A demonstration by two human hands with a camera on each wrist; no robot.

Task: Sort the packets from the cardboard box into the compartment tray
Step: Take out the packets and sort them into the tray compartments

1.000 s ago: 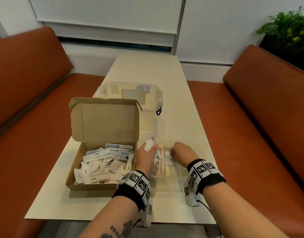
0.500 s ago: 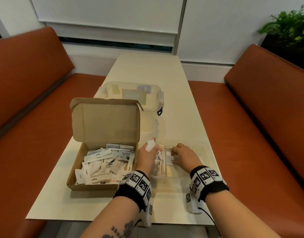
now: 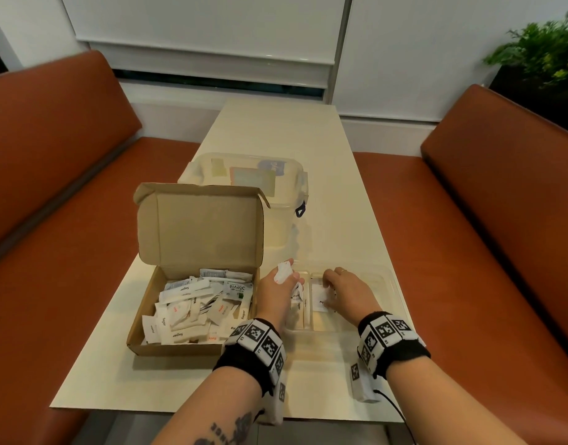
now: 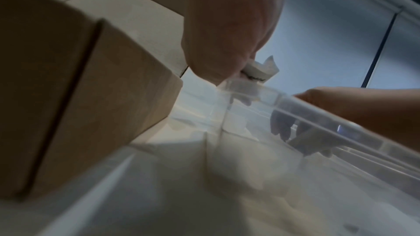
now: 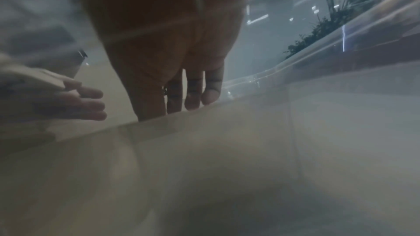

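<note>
A long cream counter [image 3: 324, 162] is set between two orange-brown benches. On it are placed an open cardboard box [image 3: 192, 348] at the near left, a clear compartment tray [image 3: 393, 284] just beside it on the right, and a lidded clear plastic tub [image 3: 286, 232] behind the box.

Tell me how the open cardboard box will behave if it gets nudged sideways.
The cardboard box probably slides rather than tips: it sits low and flat on the smooth table. It likely moves easily, holding only small paper packets. Its upright lid may wobble.
</note>
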